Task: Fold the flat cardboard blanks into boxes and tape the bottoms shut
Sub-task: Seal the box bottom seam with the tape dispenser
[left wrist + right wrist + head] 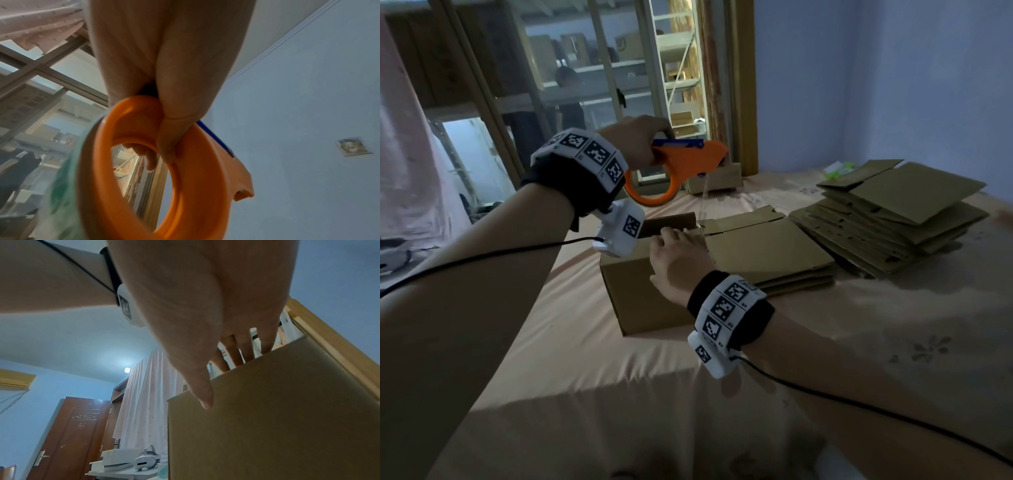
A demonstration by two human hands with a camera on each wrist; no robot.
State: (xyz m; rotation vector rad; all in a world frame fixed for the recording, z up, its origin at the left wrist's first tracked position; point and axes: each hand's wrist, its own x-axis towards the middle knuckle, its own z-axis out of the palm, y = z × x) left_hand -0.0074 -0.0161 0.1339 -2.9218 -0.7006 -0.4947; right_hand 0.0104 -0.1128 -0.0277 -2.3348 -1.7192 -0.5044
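A folded cardboard box [640, 294] stands on the bed. My right hand [674, 253] rests on its top with straight fingers, and the thumb [203, 395] lies against the box's side face [267, 418]. Up and to the left of it, my left hand [643, 135] grips the handle of an orange tape dispenser [683, 161]. A strip of clear tape [703, 198] runs from the dispenser's nose down to the box's far edge. In the left wrist view my fingers [166, 146] curl round the orange ring [195, 186], with the tape roll [61, 186] beside it.
Flat blanks [767, 250] lie just right of the box, and a taller stack [893, 212] sits further right. Another box [714, 180] stands by the window. The bed sheet [619, 394] spreads in front. A headset [146, 459] lies on a side table.
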